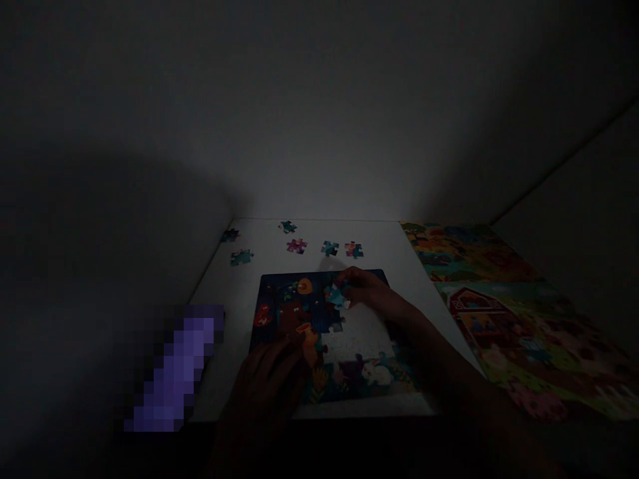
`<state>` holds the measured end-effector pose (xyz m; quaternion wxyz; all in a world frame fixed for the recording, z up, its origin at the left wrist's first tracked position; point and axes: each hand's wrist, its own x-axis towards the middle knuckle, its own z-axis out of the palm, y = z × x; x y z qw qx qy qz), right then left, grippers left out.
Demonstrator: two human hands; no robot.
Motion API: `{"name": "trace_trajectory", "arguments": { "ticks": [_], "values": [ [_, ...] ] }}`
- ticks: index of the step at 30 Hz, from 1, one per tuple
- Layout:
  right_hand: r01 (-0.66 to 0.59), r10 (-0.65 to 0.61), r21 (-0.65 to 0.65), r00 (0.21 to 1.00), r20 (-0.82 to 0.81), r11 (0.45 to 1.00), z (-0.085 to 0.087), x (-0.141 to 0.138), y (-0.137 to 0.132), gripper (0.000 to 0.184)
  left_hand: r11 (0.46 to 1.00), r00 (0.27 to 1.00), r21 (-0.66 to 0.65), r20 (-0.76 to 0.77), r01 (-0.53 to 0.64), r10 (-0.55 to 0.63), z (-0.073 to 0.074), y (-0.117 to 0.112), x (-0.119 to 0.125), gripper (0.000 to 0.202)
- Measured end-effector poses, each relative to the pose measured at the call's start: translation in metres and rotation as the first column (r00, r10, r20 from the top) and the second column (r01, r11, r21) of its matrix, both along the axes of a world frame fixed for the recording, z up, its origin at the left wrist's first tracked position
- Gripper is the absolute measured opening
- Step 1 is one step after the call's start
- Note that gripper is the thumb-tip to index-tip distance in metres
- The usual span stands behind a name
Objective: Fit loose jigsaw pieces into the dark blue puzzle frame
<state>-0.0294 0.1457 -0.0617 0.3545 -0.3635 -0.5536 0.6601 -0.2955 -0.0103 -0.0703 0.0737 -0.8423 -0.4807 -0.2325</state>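
A jigsaw puzzle (284, 319) with a dark blue border lies on the white table. A brown animal shows at its left, and a white rabbit stands at its lower edge. Bare board (362, 336) is visible in its middle right. My right hand (372, 293) pinches a light blue puzzle piece (338, 296) over the upper part, beside the joined pieces; whether it is seated there I cannot tell. My left hand (274, 366) rests on the lower left of the puzzle, fingers laid out flat. It covers that corner.
Several loose puzzle pieces lie along the back, among them a pink one (297, 246), a teal one (242, 257) and a dark one (230, 235). Two colourful pictures, one with a red barn (472, 303), cover the right side. A blurred purple object (174, 372) is at left. The room is dim.
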Motion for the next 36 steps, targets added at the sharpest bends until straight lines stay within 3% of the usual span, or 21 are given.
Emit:
{"name": "trace_trajectory", "arguments": {
  "ticks": [5,10,13,17,20,23,27,29,36],
  "values": [
    [0.058,-0.058,-0.005,0.998,0.037,0.998,-0.005,-0.001,0.006,0.031,1.000,0.999,-0.007,0.013,-0.030,0.030,-0.006,-0.004,-0.002,0.033],
    [0.122,-0.126,0.050,0.989,0.077,0.991,-0.008,0.002,0.008,0.031,0.979,0.982,0.079,0.014,-0.186,0.186,-0.002,-0.011,-0.024,0.033],
    [0.117,-0.124,0.067,0.986,0.110,0.991,-0.010,0.003,0.008,0.031,0.927,0.943,0.181,-0.005,-0.328,0.334,0.006,-0.013,-0.053,0.036],
    [0.092,-0.103,0.084,0.985,0.139,0.992,-0.010,0.002,0.007,0.030,0.800,0.815,0.205,-0.015,-0.564,0.579,0.013,-0.013,-0.089,0.044],
    [0.070,-0.083,0.087,0.984,0.155,0.994,-0.008,0.001,0.006,0.031,0.754,0.762,0.192,-0.043,-0.628,0.646,0.013,-0.014,-0.102,0.052],
    [0.067,-0.081,0.092,0.983,0.166,0.994,-0.008,0.002,0.008,0.033,0.739,0.737,0.151,-0.076,-0.657,0.671,0.013,-0.014,-0.105,0.055],
    [0.070,-0.081,0.073,0.985,0.153,0.995,-0.014,0.003,0.011,0.033,0.619,0.608,-0.011,-0.204,-0.785,0.767,0.020,-0.012,-0.099,0.052],
    [0.075,-0.084,0.066,0.985,0.148,0.995,-0.017,0.004,0.013,0.031,0.583,0.573,-0.031,-0.238,-0.812,0.785,0.024,-0.012,-0.095,0.050],
    [0.059,-0.070,0.086,0.989,0.134,0.995,-0.025,0.007,0.013,0.028,0.592,0.574,-0.006,-0.255,-0.806,0.778,0.029,-0.013,-0.091,0.046]
  ]
}}
